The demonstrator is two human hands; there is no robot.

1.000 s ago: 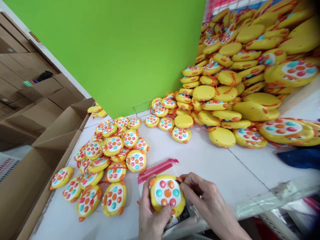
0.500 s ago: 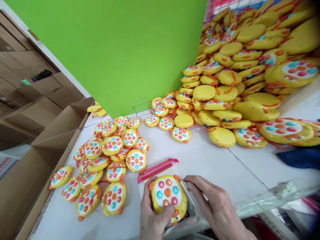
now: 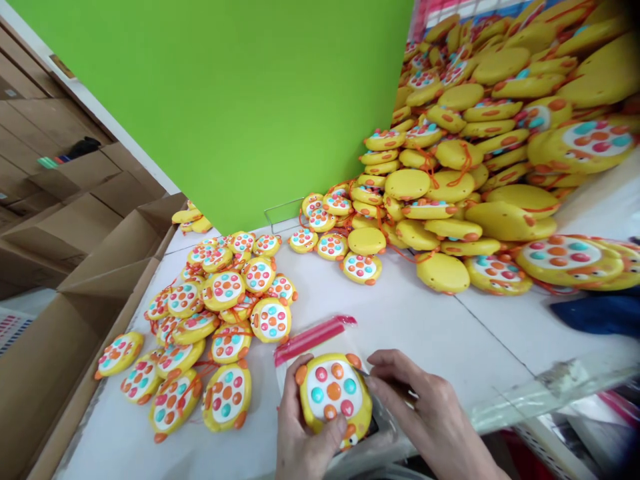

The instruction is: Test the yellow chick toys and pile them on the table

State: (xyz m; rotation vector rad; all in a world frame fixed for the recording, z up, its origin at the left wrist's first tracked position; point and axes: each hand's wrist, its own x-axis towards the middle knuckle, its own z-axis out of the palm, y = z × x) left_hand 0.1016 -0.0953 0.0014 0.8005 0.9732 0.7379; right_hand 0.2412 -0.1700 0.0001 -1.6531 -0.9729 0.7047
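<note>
My left hand [image 3: 311, 427] is closed around a yellow duck-shaped button toy [image 3: 334, 393], thumb on its front. The toy has a white face panel with raised orange, pink and turquoise buttons. At its upper right edge is my right hand [image 3: 430, 407], fingers pinched on a thin, dark, pointed tool [image 3: 361, 372]; most of the tool is hidden in the fingers, so its kind is unclear. The tool's tip touches or nearly touches the toy's rim by an orange foot. Under the toy lies a clear plastic bag [image 3: 320, 343] with a pink strip along its top.
More such toys lie in a loose heap [image 3: 225, 290] to the left and a tall pile [image 3: 430, 187] at the right. A green panel [image 3: 250, 100] stands behind. Open cardboard boxes [image 3: 100, 300] flank the white table [image 3: 425, 320]; dark blue cloth [image 3: 595, 313] lies at right.
My right hand has shifted slightly left, bringing the thin tool's tip onto the toy's upper right edge. The left hand still holds the toy in nearly the same place.
</note>
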